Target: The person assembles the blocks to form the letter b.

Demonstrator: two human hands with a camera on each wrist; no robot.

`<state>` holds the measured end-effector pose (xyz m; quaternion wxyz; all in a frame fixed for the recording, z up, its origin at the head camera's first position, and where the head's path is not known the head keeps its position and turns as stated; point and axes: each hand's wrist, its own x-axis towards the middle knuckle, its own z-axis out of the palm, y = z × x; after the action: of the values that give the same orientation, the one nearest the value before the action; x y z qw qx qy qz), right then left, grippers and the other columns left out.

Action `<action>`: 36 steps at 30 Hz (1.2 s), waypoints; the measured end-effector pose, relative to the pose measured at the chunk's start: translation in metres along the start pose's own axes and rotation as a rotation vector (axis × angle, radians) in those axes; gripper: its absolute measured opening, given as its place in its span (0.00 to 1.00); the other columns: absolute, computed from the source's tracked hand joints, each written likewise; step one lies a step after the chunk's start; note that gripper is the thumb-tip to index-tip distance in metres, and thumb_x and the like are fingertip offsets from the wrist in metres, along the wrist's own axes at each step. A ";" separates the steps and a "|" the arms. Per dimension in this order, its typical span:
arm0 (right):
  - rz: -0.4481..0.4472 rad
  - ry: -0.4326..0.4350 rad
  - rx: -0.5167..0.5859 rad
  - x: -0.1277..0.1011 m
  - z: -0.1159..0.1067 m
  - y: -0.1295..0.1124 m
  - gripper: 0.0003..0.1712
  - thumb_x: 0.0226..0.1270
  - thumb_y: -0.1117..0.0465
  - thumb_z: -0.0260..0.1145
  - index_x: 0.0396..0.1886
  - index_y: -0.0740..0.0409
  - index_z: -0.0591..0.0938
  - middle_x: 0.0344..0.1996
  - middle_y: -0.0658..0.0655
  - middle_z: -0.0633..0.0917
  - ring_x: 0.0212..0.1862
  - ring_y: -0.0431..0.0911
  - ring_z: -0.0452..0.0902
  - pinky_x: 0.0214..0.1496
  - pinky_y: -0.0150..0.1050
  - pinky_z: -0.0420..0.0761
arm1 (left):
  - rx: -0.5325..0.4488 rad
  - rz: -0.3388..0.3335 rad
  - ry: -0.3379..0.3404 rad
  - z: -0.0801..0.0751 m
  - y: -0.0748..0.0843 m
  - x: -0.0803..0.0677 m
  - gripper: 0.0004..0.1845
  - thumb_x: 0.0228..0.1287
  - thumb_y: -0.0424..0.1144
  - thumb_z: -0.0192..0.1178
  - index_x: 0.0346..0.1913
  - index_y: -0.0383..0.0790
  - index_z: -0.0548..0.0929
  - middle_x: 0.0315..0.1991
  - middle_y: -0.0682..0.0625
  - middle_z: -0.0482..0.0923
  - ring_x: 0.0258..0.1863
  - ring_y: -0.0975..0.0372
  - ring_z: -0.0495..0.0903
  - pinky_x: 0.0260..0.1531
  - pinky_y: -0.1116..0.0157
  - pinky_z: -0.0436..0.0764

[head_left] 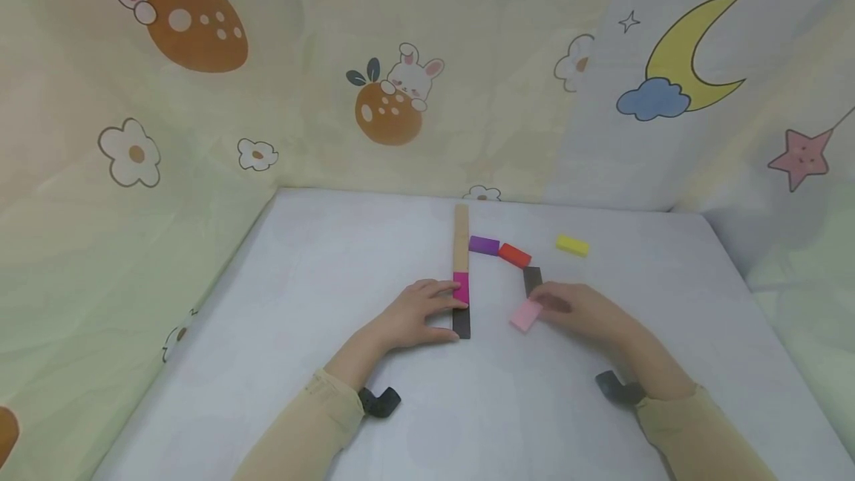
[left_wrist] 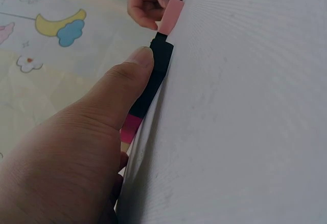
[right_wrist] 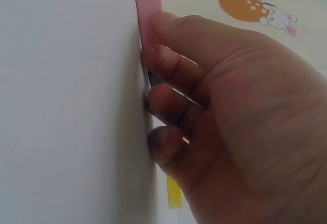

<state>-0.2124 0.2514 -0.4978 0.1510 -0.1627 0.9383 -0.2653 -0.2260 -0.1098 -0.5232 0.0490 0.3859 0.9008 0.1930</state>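
Left hand [head_left: 417, 314] fingers straight, pressing magenta block [head_left: 461, 287] and black block [head_left: 462, 321] on wooden strip [head_left: 461, 236]; right hand [head_left: 581, 310] pinches pink block [head_left: 525, 315], right of strip.

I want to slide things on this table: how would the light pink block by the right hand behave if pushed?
The light pink block lies flat and looks thin and rectangular, so it would probably slide, not roll or tip. It appears rigid and small, likely light. The right hand has its fingers on it; the white tabletop looks smooth, so it may skid easily.
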 end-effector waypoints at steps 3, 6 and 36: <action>0.011 0.001 0.007 0.000 0.001 -0.001 0.20 0.65 0.49 0.69 0.55 0.29 0.79 0.52 0.40 0.83 0.58 0.45 0.77 0.61 0.52 0.80 | -0.003 0.002 0.002 0.000 0.000 0.000 0.31 0.60 0.70 0.57 0.67 0.71 0.72 0.75 0.59 0.60 0.74 0.56 0.59 0.74 0.49 0.59; 0.022 0.000 0.005 0.000 0.001 -0.003 0.20 0.65 0.48 0.69 0.55 0.29 0.78 0.53 0.41 0.83 0.59 0.46 0.77 0.61 0.53 0.80 | -0.003 0.009 0.005 0.000 0.000 0.000 0.31 0.61 0.70 0.57 0.67 0.71 0.72 0.75 0.59 0.60 0.74 0.56 0.59 0.74 0.49 0.60; 0.095 0.002 0.032 0.003 0.003 0.000 0.29 0.63 0.41 0.69 0.63 0.24 0.73 0.57 0.44 0.81 0.59 0.48 0.76 0.58 0.52 0.81 | -0.005 0.008 0.012 0.001 -0.001 0.001 0.30 0.60 0.69 0.59 0.66 0.71 0.73 0.75 0.60 0.60 0.74 0.56 0.59 0.74 0.50 0.60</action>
<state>-0.2139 0.2489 -0.5008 0.1650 -0.1153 0.9407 -0.2731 -0.2270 -0.1099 -0.5249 0.0436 0.3881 0.8991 0.1977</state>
